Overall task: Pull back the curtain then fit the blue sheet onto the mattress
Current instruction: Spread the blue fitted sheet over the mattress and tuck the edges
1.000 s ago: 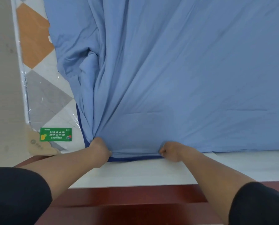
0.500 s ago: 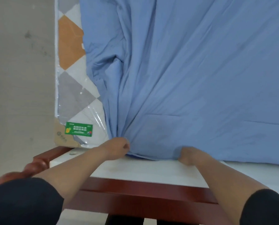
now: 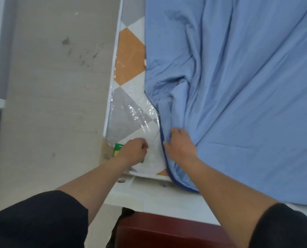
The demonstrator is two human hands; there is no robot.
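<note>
Curling down onto the fabric, the fingers (image 3: 178,133) of the right hand (image 3: 181,147) grip the blue sheet (image 3: 238,86) at its left edge, a little right of the frame's centre. The thumb lies along the dark blue hem (image 3: 164,154), and a thin ring (image 3: 173,131) shows on one finger. Just to the left, apart from the sheet, the left hand (image 3: 134,152) hangs over the bare corner of the mattress (image 3: 129,51) with its fingers drawn into a fist. Whether they pinch anything I cannot tell.

Under that fist a green label (image 3: 118,149) shows in part. A brown cardboard corner guard (image 3: 105,154) sits at the mattress's lower left corner. The mattress top has a diamond pattern in orange, grey and white and is covered in clear plastic wrap (image 3: 136,113) that glints near the middle of the frame.

The blue sheet covers the whole right side of the frame, bunched into deep folds above the right hand and smoother toward the far right. Its hem runs down from the hand and spills over the mattress's near edge onto a white bed board (image 3: 158,199). A strip of mattress along the sheet's left side is uncovered.

Below the white board, at the bottom centre, is a red-brown wooden rail (image 3: 167,233). A pale wood-grain surface (image 3: 50,86) with dark scuffs fills the left of the frame. Both forearms come up from the bottom corners in black sleeves (image 3: 38,221).
</note>
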